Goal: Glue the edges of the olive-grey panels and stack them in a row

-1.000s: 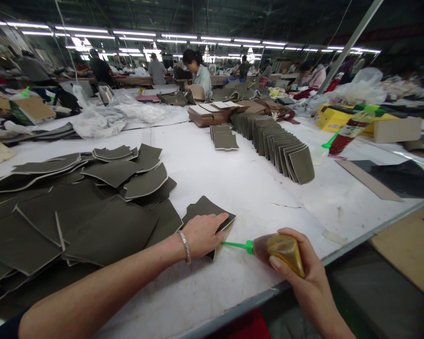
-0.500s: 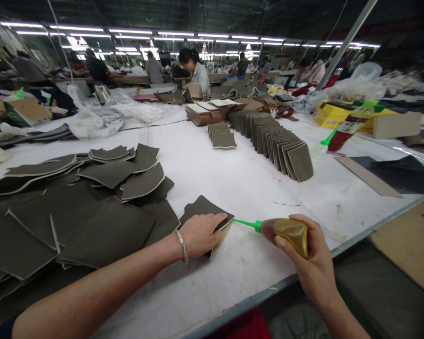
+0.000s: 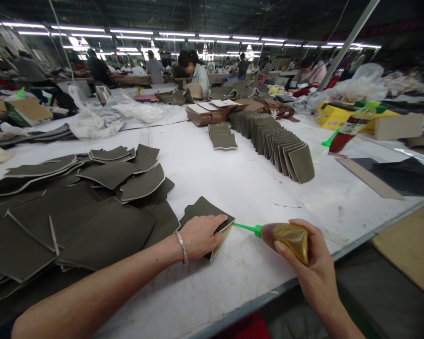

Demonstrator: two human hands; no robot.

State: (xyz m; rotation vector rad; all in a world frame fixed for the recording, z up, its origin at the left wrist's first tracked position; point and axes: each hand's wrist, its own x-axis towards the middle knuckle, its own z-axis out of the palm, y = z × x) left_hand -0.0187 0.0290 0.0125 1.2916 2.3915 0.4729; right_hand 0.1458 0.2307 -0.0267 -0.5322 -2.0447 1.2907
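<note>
My left hand (image 3: 202, 236), with a silver bracelet at the wrist, grips a dark olive leather piece (image 3: 202, 207). Its index finger lies along the top near the right corner, the other fingers are curled, and the thumb is hidden. A pale yellowish surface shows below the piece's edge. In my right hand (image 3: 313, 256) is a squeeze bottle (image 3: 286, 238) of amber liquid, held on its side. The bottle's thin green nozzle (image 3: 245, 227) points left, its tip at the corner of the leather piece. Left of my hand spreads a pile of similar leather pieces (image 3: 106, 230).
A row of upright leather pieces (image 3: 300, 162) leans across the white table (image 3: 212, 169), beside a small stack (image 3: 224, 140). Farther back are brown pieces (image 3: 207, 115) and plastic bags (image 3: 97, 120). Another bottle (image 3: 351, 127) stands tilted by a yellow box (image 3: 328, 114). A person (image 3: 199, 77) sits beyond.
Almost nothing differs. The squeeze bottle and my right hand sit very slightly lower in view, with the nozzle tip still at the leather piece's corner.
</note>
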